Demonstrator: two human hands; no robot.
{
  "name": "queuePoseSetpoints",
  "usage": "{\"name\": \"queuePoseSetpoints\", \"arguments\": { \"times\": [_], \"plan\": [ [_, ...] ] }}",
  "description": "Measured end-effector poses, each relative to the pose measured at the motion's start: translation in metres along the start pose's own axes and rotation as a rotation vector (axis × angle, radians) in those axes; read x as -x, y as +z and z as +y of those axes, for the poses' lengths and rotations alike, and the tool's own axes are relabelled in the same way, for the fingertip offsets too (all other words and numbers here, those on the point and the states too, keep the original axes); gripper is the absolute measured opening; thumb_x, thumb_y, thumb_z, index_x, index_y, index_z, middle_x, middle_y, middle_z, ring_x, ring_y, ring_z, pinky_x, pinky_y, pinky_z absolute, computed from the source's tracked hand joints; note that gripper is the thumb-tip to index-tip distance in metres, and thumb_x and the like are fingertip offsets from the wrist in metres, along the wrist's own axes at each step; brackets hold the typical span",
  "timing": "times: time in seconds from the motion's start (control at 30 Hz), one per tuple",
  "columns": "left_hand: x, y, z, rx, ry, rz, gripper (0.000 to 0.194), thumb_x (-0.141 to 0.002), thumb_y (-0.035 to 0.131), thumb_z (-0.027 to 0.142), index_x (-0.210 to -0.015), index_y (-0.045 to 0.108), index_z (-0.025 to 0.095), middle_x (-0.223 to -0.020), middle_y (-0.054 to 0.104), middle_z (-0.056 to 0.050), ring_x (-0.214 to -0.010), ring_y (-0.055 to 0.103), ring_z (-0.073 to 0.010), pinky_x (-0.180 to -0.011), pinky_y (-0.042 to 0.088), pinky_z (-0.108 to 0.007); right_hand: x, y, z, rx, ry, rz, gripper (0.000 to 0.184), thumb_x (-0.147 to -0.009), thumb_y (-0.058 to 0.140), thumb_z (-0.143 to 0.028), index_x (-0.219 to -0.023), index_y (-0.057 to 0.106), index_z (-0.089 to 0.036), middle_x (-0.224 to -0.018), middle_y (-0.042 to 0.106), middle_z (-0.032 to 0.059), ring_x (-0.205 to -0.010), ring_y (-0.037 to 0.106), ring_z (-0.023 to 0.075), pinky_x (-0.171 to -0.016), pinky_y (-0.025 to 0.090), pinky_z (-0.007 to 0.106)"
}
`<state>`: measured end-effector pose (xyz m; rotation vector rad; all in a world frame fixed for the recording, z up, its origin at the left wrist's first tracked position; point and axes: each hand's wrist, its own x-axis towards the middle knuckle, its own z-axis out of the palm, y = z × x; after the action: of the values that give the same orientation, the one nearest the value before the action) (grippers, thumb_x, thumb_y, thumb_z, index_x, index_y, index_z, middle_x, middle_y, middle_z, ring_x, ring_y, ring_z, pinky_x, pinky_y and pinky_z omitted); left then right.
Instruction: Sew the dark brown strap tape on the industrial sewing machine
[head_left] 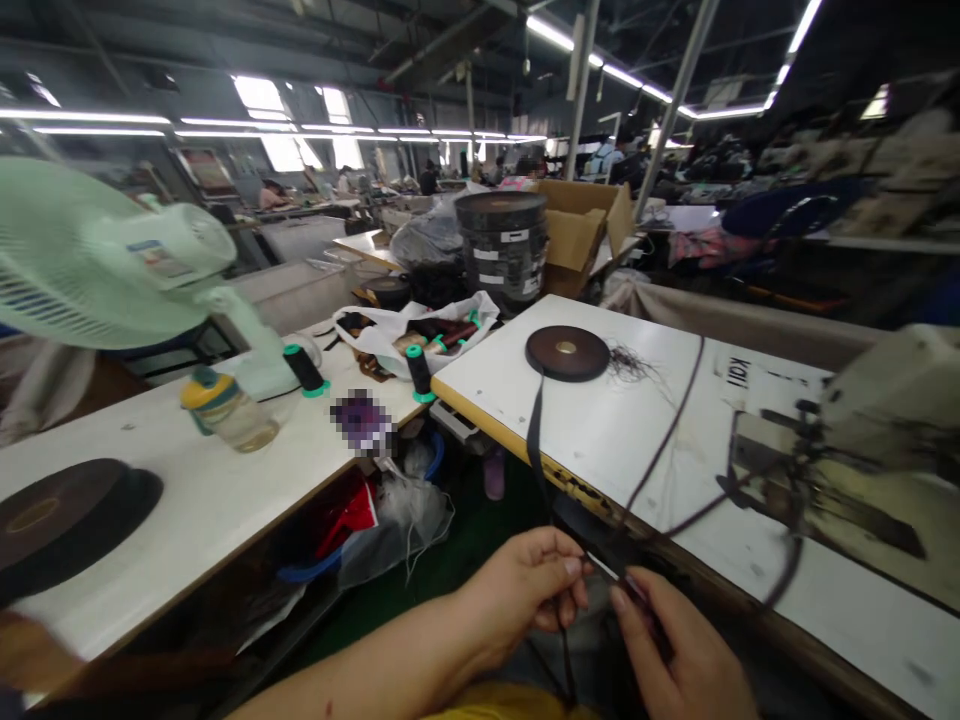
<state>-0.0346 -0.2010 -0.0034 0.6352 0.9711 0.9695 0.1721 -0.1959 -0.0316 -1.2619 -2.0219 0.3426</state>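
My left hand (pixel 536 580) is closed in a pinch on a dark narrow tape (pixel 535 430). The tape runs down over the table edge from a flat roll (pixel 568 353) lying on the white table. Close beside it, my right hand (pixel 679 650) grips a slim tool with a bright metal blade (pixel 601 568); its exact kind is hard to make out. The blade's tip points at the tape by my left fingertips. Dark strips (pixel 667 450) hang in loops between my hands and the sewing machine (pixel 862 450) at right. Loose dark threads (pixel 634 362) lie beside the roll.
A green fan (pixel 165 250), a yellow-lidded bottle (pixel 231 410), thread cones (pixel 304 368) and another large roll (pixel 67 520) occupy the left table. Bags hang in the gap between tables. Behind stand stacked rolls (pixel 501 250) and a cardboard box (pixel 577 230). Another person's blurred arm (pixel 34 650) shows lower left.
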Motion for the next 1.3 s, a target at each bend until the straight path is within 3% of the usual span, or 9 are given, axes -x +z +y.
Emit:
{"name": "queuePoseSetpoints", "arguments": {
  "times": [0.2, 0.33, 0.5, 0.7, 0.8, 0.97, 1.07, 1.3],
  "plan": [
    [0.001, 0.002, -0.001, 0.028, -0.023, -0.050, 0.047, -0.077, 0.089, 0.052, -0.095, 0.063, 0.017, -0.073, 0.067, 0.000, -0.052, 0.052, -0.0065, -0.046, 0.015, -0.020, -0.002, -0.002, -0.021, 0.037, 0.104, -0.045, 0.034, -0.109, 0.043, -0.042, -0.110, 0.068, -0.019, -0.098, 0.081, 0.0101, -0.089, 0.078, 0.0250, -0.076, 0.062, 0.035],
    [0.001, 0.003, -0.002, 0.049, -0.021, -0.056, 0.045, -0.079, 0.089, 0.048, -0.097, 0.062, 0.017, -0.073, 0.066, 0.000, -0.053, 0.051, -0.0062, -0.046, 0.014, -0.020, -0.005, -0.005, -0.025, -0.020, 0.169, -0.126, 0.035, -0.110, 0.039, -0.039, -0.100, 0.068, -0.022, -0.089, 0.078, 0.0060, -0.084, 0.075, 0.0243, -0.073, 0.056, 0.035],
    [0.001, 0.002, -0.004, 0.062, -0.010, -0.048, 0.041, -0.082, 0.088, 0.046, -0.098, 0.064, 0.016, -0.072, 0.064, 0.001, -0.050, 0.042, -0.0041, -0.046, 0.015, -0.019, -0.007, -0.010, -0.024, -0.205, 0.308, -0.039, 0.033, -0.109, 0.042, -0.043, -0.096, 0.066, -0.024, -0.085, 0.073, 0.0024, -0.081, 0.071, 0.0205, -0.073, 0.051, 0.030],
    [0.000, -0.001, -0.007, -0.066, 0.073, 0.049, 0.048, -0.071, 0.095, 0.042, -0.103, 0.068, 0.018, -0.082, 0.060, 0.004, -0.053, 0.038, -0.0016, -0.047, 0.019, -0.017, -0.008, -0.013, -0.024, -0.338, 0.385, -0.016, 0.028, -0.106, 0.051, -0.045, -0.096, 0.066, -0.024, -0.085, 0.070, 0.0000, -0.080, 0.068, 0.0189, -0.074, 0.050, 0.028],
    [-0.002, -0.006, -0.010, -0.205, 0.129, 0.094, 0.047, -0.075, 0.092, 0.047, -0.104, 0.070, 0.018, -0.083, 0.061, 0.003, -0.054, 0.043, -0.0026, -0.049, 0.025, -0.017, -0.007, -0.012, -0.024, -0.366, 0.414, 0.000, 0.022, -0.102, 0.057, -0.043, -0.103, 0.067, -0.023, -0.090, 0.073, 0.0012, -0.084, 0.069, 0.0198, -0.077, 0.052, 0.028],
    [-0.006, -0.009, -0.012, -0.342, 0.137, 0.065, 0.054, -0.079, 0.082, 0.064, -0.100, 0.068, 0.016, -0.078, 0.066, 0.000, -0.043, 0.044, -0.0042, -0.043, 0.026, -0.020, -0.008, -0.013, -0.024, -0.433, 0.455, 0.051, 0.024, -0.100, 0.060, -0.045, -0.103, 0.068, -0.022, -0.087, 0.071, 0.0013, -0.079, 0.065, 0.0191, -0.074, 0.052, 0.028],
    [-0.004, -0.005, -0.010, -0.306, 0.080, 0.015, 0.055, -0.080, 0.079, 0.066, -0.097, 0.068, 0.015, -0.077, 0.068, -0.001, -0.038, 0.040, -0.0030, -0.039, 0.019, -0.020, -0.007, -0.013, -0.023, -0.536, 0.483, 0.054, 0.031, -0.100, 0.059, -0.051, -0.103, 0.068, -0.022, -0.085, 0.067, 0.0010, -0.078, 0.062, 0.0184, -0.072, 0.050, 0.028],
    [0.002, 0.000, -0.004, -0.050, -0.052, -0.061, 0.048, -0.083, 0.084, 0.050, -0.113, 0.071, 0.014, -0.075, 0.066, 0.001, -0.038, 0.031, 0.0006, -0.038, 0.010, -0.019, -0.002, -0.006, -0.022, -0.787, 0.590, -0.076, 0.042, -0.098, 0.060, -0.063, -0.100, 0.064, -0.021, -0.070, 0.050, -0.0047, -0.063, 0.047, 0.0134, -0.060, 0.040, 0.027]
  ]
}}
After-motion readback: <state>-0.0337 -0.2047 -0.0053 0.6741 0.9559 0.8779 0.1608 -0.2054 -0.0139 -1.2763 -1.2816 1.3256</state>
